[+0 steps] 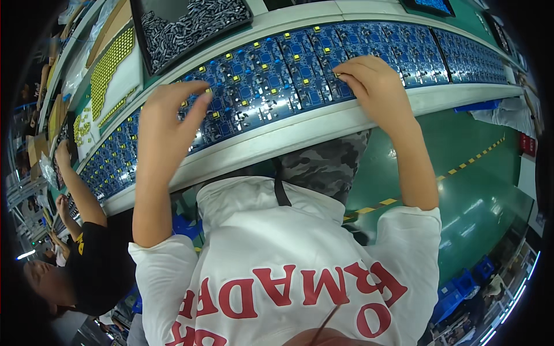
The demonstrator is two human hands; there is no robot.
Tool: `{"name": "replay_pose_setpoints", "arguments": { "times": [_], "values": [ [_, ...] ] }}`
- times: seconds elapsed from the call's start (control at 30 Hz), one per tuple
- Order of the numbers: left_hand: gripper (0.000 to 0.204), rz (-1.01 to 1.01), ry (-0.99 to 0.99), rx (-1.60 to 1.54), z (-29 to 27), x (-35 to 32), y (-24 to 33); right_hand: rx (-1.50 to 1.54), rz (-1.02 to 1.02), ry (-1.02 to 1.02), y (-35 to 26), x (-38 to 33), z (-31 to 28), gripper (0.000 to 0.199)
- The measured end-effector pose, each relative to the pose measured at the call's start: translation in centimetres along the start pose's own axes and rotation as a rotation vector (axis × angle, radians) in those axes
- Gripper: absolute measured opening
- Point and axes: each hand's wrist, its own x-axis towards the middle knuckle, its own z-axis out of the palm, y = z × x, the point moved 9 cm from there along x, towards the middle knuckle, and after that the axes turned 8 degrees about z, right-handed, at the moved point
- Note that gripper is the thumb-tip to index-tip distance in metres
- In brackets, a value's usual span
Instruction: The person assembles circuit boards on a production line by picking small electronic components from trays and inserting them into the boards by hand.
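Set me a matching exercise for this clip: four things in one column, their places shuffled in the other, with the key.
Things
1. Black rectangular tray of small grey cylindrical parts
2. Small yellow blocks in close rows
3. Yellow-and-black striped floor tape
4. The person's bare right hand

Places
A. On a white flat sheet, left of the tray
B. Over the row of blue printed circuit boards
C. Beyond the boards, near the picture's upper edge
D. Across the shiny green floor

Pairs: 1-C, 2-A, 3-D, 4-B
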Motion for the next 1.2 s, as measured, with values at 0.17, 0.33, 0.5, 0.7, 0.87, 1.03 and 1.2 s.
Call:
{"name": "replay_pose_setpoints", "arguments": {
  "times": [0.17, 0.33, 0.5, 0.7, 0.87, 1.03, 1.2],
  "values": [
    [0.02, -0.181, 0.066, 0.023, -3.2, -3.7, -4.9, 0.0, 0.041, -0.026, 0.1, 0.2, 0.1, 0.014],
    [0.018, -0.249, 0.179, -0.014, -5.2, -6.6, -8.3, 0.001, 0.123, -0.079, 0.3, 0.3, 0.3, 0.014],
    [0.018, -0.293, 0.22, -0.056, -5.3, -8.0, -9.6, -0.017, 0.164, -0.085, 0.0, 0.4, 0.3, 0.014],
    [0.018, -0.314, 0.233, -0.06, -5.5, -9.1, -11.1, -0.09, 0.163, -0.091, -0.5, 0.7, 0.2, 0.014],
    [0.018, -0.332, 0.235, -0.087, -5.5, -9.6, -11.8, -0.151, 0.18, -0.088, -0.5, 0.5, 0.3, 0.013],
    [0.018, -0.366, 0.248, -0.082, -5.9, -10.4, -12.6, -0.217, 0.157, -0.093, -1.3, 0.7, 0.5, 0.017],
    [0.019, -0.366, 0.31, -0.037, -8.0, -11.4, -14.4, -0.252, 0.223, -0.114, -2.3, 1.2, -0.3, 0.022]
  ]
}}
